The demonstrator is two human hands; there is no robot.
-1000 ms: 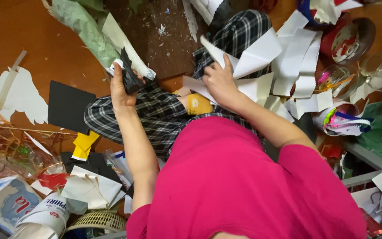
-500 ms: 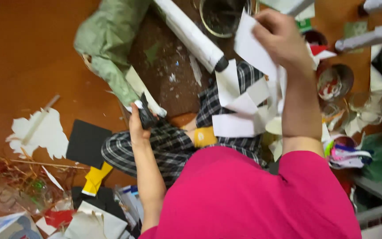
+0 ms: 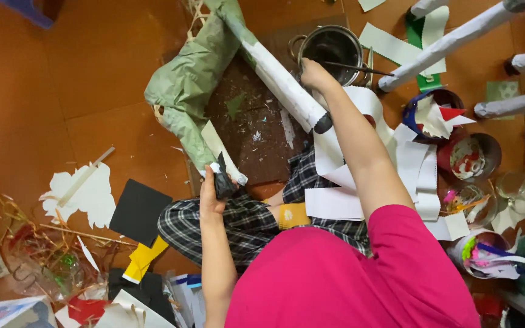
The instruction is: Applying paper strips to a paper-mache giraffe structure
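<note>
Moved since half a second ago: right hand (image 3: 315, 73) down from up high with a white sheet, now at rim of metal pot (image 3: 330, 47), sheet gone from it; left hand (image 3: 214, 193) same spot. Left grip closed round small dark piece (image 3: 222, 183), pressed against white-tipped end of green paper figure (image 3: 195, 91), near side from pot. Right grip curled at pot rim beside thin brush handle (image 3: 356, 68); cannot tell if pinching handle or only touching rim.

Progress, judged: figure mostly covered green, long white tube (image 3: 287, 85) beside pot bare, so covering partway. White paper strips (image 3: 414, 176) piled just this side of pot, unused.

Hidden: pot contents dark, unreadable. Right fingertips blocked by knuckles. Dark piece's kind unclear.
</note>
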